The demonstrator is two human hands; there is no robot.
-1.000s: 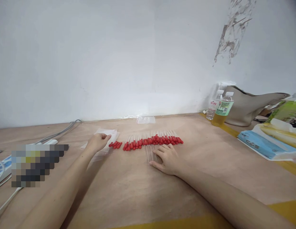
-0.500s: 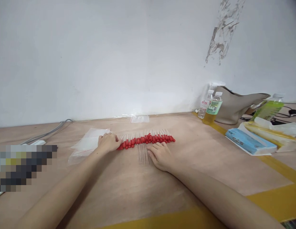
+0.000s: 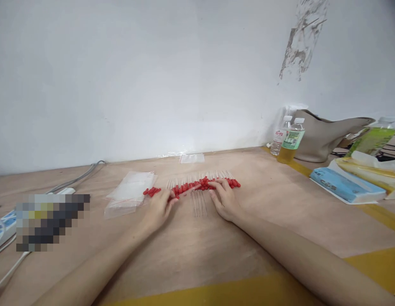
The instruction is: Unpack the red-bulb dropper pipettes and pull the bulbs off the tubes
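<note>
Head view shows the left hand (image 3: 159,207) lying palm down on the tabletop (image 3: 197,250), fingers loose and spread, their tips against the near edge of the row of red-bulbed droppers (image 3: 197,185); it grips nothing. The right hand (image 3: 225,199) rests the same way just right of it, fingertips on the red bulbs toward the right part of the row, likewise unclenched and holding nothing.

Between the two hands, just on the near side of the row, a small bunch of clear glass tubes (image 3: 199,202) lies without red bulbs. A few loose red bulbs (image 3: 151,191) sit at the left end of the row, slightly apart from it.

Judging by this layout, most droppers are already lined up side by side, while the bare tubes and the stray bulbs are not yet part of the row.

Left of the row lies a pile of clear plastic bags (image 3: 129,193), none visibly filled. Behind the row, near the wall, is another small clear bag (image 3: 191,158). Well right of the row stand two bottles (image 3: 288,142) and a blue packet (image 3: 344,187).
</note>
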